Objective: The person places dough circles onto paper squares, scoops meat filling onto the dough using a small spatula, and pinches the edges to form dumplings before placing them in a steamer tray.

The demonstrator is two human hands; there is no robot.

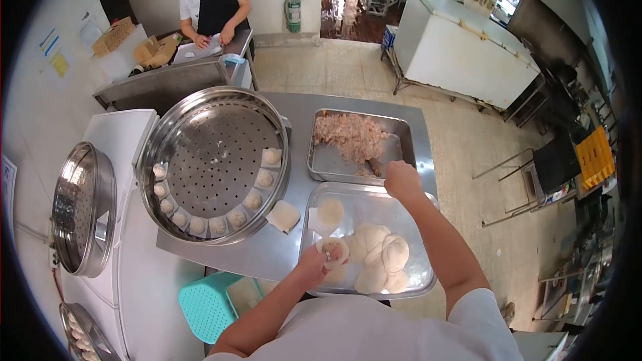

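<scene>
My left hand [314, 266] is closed around a round dough wrapper [341, 245] with a dab of pink filling in it, held over the near tray. My right hand [402, 180] is a fist at the near right side of the metal pan [401, 150], gripping a spoon-like utensil [376, 166] whose end rests by the minced meat filling [351, 135]. Under my hands, the aluminium tray [422, 274] bears smooth dough pieces [394, 254] and a flat dough disc [330, 212] beside white paper.
A large perforated steamer [214, 140] stands left, pleated buns [235, 219] on paper squares along its rim. A paper stack [283, 216] lies beside it. More steamers [83, 207] are far left. A turquoise stool [207, 309] stands below. A person [217, 7] works at another table.
</scene>
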